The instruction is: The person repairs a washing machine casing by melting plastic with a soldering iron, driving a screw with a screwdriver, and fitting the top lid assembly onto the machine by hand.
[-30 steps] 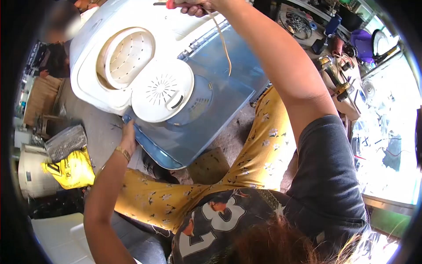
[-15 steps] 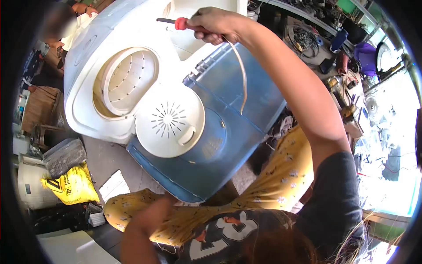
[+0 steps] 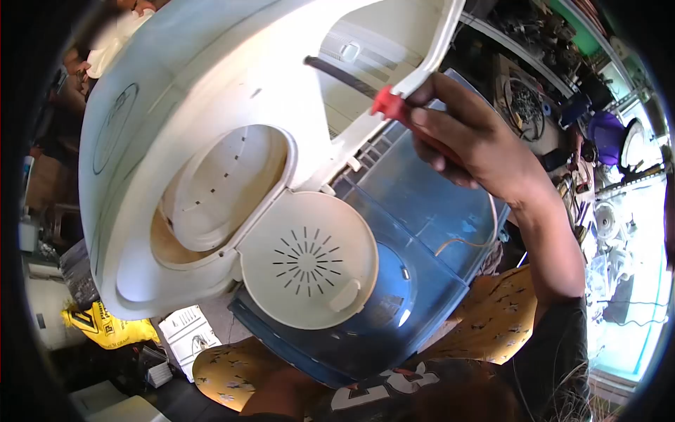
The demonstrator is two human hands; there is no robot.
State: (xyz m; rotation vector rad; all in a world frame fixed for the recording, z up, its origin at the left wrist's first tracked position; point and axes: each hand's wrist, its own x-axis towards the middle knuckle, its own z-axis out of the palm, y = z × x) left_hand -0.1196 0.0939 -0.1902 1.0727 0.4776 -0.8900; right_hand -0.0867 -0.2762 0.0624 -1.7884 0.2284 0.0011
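1. Upper right of the head view: the right hand [image 3: 467,137] was curled tight around a red-handled screwdriver [image 3: 365,90], its dark shaft lying against the white plastic washing-machine top panel [image 3: 211,77] beside the translucent blue plastic body [image 3: 422,204].
2. At the bottom edge, the left hand was hidden; I could not tell its grip.
3. Prying would go best with the shaft kept flat in the seam and gentle leverage, sparing the round white perforated lid [image 3: 306,260].

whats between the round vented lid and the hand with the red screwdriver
In the head view, a stretch of translucent blue cover lies between the round vented lid and the right hand gripping the red-handled screwdriver; a thin cord crosses it.
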